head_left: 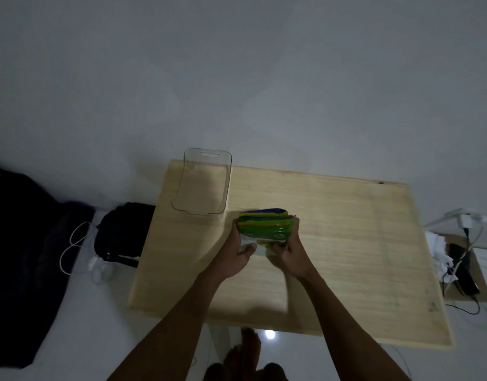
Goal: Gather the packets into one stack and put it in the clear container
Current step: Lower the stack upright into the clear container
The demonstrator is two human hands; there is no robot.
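Observation:
A stack of packets (pixel 265 224), green, yellow and blue, stands on edge on the wooden table (pixel 346 243) near its middle. My left hand (pixel 238 255) grips the stack's left side with the thumb on a white packet at the front. My right hand (pixel 289 251) presses against the stack's right side. The clear container (pixel 202 185), a shallow rounded tray with a handle slot at its far end, lies with nothing in it at the table's far left corner, just beyond and left of the stack.
A dark bag (pixel 124 232) and white cables (pixel 77 248) lie on the floor left of the table. Right of the table a small board holds crumpled paper, chargers and a dark device (pixel 465 273). A dark cloth (pixel 22 265) covers the floor at far left. My feet (pixel 245 356) show below the table edge.

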